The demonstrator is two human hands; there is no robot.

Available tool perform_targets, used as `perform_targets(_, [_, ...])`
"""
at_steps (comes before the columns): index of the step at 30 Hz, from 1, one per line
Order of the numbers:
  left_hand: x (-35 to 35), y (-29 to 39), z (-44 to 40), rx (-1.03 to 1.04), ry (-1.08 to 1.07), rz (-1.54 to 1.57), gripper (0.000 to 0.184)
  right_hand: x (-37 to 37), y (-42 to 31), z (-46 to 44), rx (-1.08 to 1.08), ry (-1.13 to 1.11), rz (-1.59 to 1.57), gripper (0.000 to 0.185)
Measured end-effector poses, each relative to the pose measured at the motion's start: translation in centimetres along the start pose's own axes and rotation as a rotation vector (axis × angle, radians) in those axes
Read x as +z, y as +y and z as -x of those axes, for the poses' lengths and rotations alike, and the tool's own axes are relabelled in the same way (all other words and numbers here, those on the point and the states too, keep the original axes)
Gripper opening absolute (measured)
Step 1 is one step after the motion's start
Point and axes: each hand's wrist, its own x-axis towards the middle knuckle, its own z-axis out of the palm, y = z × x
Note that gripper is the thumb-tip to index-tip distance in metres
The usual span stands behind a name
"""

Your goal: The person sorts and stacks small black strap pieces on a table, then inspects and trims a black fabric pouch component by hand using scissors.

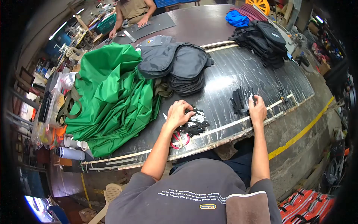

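My left hand [179, 114] bends over a pile of short black fabric strips [197, 127] mixed with white bits. Its thumb and fingertips come together on a black strip at the pile's upper edge, partly hidden by the fingers. Farther right, my right hand [257, 109] pinches a small dark strip [254, 99] between thumb and fingers. Just left of that hand lies a second bunch of black strips [236, 101]. Scissors with red handles [180, 141] rest below the left pile, near the table's front edge.
Green fabric [112, 97] is heaped on the left. Stacked black bag pieces [188, 63] lie ahead, and black backpacks [263, 41] at the far right. Across the dark table [223, 67], another person [134, 13] works at a flat sheet. A grey bottle [70, 153] is at the left edge.
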Motion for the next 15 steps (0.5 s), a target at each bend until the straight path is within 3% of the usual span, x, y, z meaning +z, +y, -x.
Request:
perform_targets(7, [-0.1,0.5,-0.4,-0.002,-0.072,-0.052,0.019,-0.5,-0.5,-0.4,-0.077,-0.029,0.113,0.047])
perform_targets(10, [0.4,0.3,-0.9,-0.042,-0.102,-0.013,0.018,-1.3,-1.5,-0.1,-0.173,0.075,0.102,0.045])
perform_targets(15, [0.4,1.3,-0.6,0.08,0.063,0.035,0.025,-3.5,-6.3,1.7,-0.326,0.118,0.081,0.039])
